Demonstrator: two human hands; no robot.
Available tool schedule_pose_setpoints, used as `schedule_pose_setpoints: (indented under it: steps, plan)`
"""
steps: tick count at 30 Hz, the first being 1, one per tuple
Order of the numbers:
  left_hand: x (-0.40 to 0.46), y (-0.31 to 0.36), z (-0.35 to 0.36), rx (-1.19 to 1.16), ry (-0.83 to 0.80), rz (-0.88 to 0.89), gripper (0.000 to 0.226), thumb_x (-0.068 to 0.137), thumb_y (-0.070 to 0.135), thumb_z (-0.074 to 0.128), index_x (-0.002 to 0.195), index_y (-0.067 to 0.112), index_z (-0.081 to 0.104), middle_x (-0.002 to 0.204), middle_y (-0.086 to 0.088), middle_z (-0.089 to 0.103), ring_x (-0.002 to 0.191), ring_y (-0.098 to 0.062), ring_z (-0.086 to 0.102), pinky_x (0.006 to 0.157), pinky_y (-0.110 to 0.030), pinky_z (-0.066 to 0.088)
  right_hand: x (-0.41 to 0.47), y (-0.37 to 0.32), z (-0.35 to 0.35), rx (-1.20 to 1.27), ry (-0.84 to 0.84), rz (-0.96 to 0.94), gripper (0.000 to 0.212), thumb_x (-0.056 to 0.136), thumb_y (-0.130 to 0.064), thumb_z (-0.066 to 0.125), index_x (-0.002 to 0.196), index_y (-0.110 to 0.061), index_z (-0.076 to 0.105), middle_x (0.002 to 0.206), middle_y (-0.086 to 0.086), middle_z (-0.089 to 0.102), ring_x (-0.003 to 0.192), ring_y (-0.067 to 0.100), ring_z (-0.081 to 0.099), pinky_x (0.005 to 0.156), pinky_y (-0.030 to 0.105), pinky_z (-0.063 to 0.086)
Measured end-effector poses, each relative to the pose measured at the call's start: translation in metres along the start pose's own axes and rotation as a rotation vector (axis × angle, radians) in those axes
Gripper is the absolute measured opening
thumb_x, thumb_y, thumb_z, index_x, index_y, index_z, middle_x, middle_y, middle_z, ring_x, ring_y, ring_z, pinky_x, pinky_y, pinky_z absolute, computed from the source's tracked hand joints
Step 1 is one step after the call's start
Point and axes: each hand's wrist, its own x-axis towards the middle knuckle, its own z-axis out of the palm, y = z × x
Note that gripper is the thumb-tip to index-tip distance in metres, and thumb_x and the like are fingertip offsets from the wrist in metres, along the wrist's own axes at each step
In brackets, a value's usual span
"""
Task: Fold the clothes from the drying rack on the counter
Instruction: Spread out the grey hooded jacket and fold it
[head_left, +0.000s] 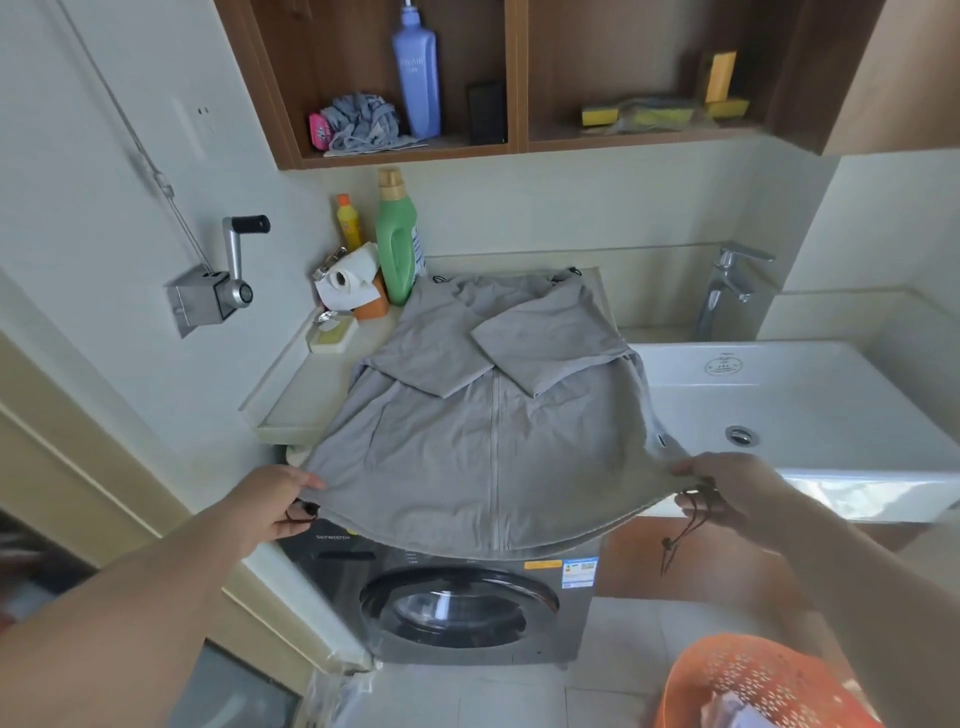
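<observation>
Grey cotton fills the middle of my view: a zip-front jacket (483, 415) lies spread on the table (291, 410) above the washing machine (467, 608), its two sleeves folded inward so they cross over the chest, its hem hanging past the front edge. My left hand (278, 501) pinches the left hem corner, thumb on top and fingers (291, 527) curled under the cloth. My right hand (727, 493) grips the right hem corner the same way, with a dark drawcord (678, 535) dangling from beneath it. Both corners are lifted slightly and the hem is pulled taut between them.

On the machine's front panel I can read "SKYWORTH", partly covered by the hem; a blue and white energy label sits at the panel's right, its print too small to read.

At the back left of the table stand a green detergent bottle (397, 244), a smaller yellow bottle (349, 221), a paper roll (345, 278) and an orange cup (371, 306). A soap dish (332, 335) lies in front of them. Just right of the jacket is a white sink (779, 405) with a chrome tap (727, 291); a round printed mark on its back wall is illegible.

A wooden shelf (514, 78) above holds a blue bottle (415, 73) with faint lettering I cannot make out, plus yellow sponges (602, 115). A hand crank (228, 275) is mounted on the left wall, and an orange basket (769, 680) stands on the floor at lower right.
</observation>
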Motion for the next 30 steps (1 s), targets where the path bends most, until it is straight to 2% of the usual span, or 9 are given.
schedule_pose_setpoints:
  steps: [3,6,10,12,15,18,22,26,30]
  plan:
    - [-0.015,0.016,-0.009,0.160,-0.060,0.100,0.052,0.095,-0.011,0.040,0.095,0.022,0.080,0.110,-0.011,0.067,0.092,-0.026,0.067,0.076,-0.038,0.061,-0.011,-0.037,-0.002,-0.006,-0.102,-0.087,0.027,0.096,0.006,0.048,0.099,0.004,0.075,0.082,0.013,0.071,0.057,0.026,0.063,0.092,0.050,0.056]
    - [-0.034,0.034,-0.019,0.197,-0.127,0.174,0.044,0.087,-0.009,0.062,0.092,0.030,0.082,0.113,-0.002,0.064,0.105,-0.020,0.065,0.084,-0.036,0.060,-0.023,-0.068,-0.008,-0.152,-0.296,-0.186,0.042,0.095,0.013,0.035,0.112,-0.001,0.071,0.095,0.018,0.071,0.076,0.031,0.070,0.092,0.047,0.057]
    - [-0.060,0.055,-0.023,0.181,-0.123,0.332,0.012,0.080,0.029,0.085,0.091,0.029,0.080,0.107,-0.008,0.073,0.103,-0.019,0.064,0.086,-0.033,0.049,-0.034,-0.098,-0.007,-0.455,-0.278,-0.397,0.031,0.092,0.010,0.059,0.099,-0.014,0.077,0.088,0.012,0.076,0.081,0.025,0.075,0.089,0.039,0.059]
    - [-0.060,0.063,-0.027,0.272,-0.072,0.409,0.048,0.059,0.049,0.088,0.093,0.018,0.078,0.102,-0.014,0.072,0.097,-0.024,0.062,0.083,-0.035,0.041,-0.037,-0.106,-0.003,-0.585,-0.234,-0.500,0.013,0.089,-0.009,0.074,0.092,-0.022,0.077,0.089,0.003,0.078,0.083,0.020,0.074,0.085,0.033,0.057]
    - [-0.069,0.084,-0.028,0.386,-0.005,0.482,0.021,0.061,0.025,0.085,0.077,0.017,0.075,0.115,-0.010,0.068,0.111,-0.019,0.058,0.090,-0.023,0.039,-0.036,-0.116,-0.006,-0.731,-0.229,-0.639,0.018,0.079,-0.030,0.087,0.087,-0.020,0.075,0.099,-0.002,0.071,0.092,0.020,0.064,0.080,0.027,0.045]
    - [-0.084,0.105,-0.021,0.534,-0.133,0.462,0.011,0.076,-0.003,0.073,0.067,0.003,0.073,0.123,-0.001,0.063,0.129,-0.003,0.043,0.085,0.003,0.029,-0.038,-0.127,-0.009,-0.721,-0.324,-0.700,0.017,0.075,-0.019,0.087,0.086,-0.012,0.076,0.112,-0.013,0.068,0.102,0.008,0.061,0.083,0.024,0.044]
    - [-0.083,0.124,-0.027,0.679,-0.298,0.322,0.053,0.039,0.025,0.071,0.086,0.001,0.080,0.101,-0.004,0.074,0.093,-0.014,0.060,0.083,-0.023,0.041,-0.040,-0.142,-0.012,-0.697,-0.526,-0.619,0.045,0.051,-0.027,0.076,0.081,0.005,0.067,0.080,0.004,0.063,0.078,0.026,0.052,0.077,0.043,0.038]
    - [-0.087,0.138,-0.039,0.524,-0.310,0.251,0.039,0.031,0.022,0.072,0.067,0.008,0.073,0.087,-0.012,0.065,0.087,-0.025,0.058,0.078,-0.031,0.045,-0.047,-0.159,-0.009,-0.338,-0.772,-0.458,0.009,0.057,-0.009,0.061,0.064,-0.005,0.065,0.069,0.012,0.062,0.066,0.026,0.060,0.066,0.033,0.047]
    - [-0.090,0.165,-0.037,0.190,-0.307,0.324,0.016,0.050,0.010,0.060,0.064,0.006,0.065,0.075,-0.012,0.064,0.070,-0.025,0.059,0.066,-0.032,0.042,-0.032,-0.175,-0.006,-0.080,-0.828,-0.403,0.039,0.082,-0.006,0.038,0.067,-0.010,0.074,0.076,0.014,0.069,0.070,0.029,0.068,0.074,0.039,0.050]
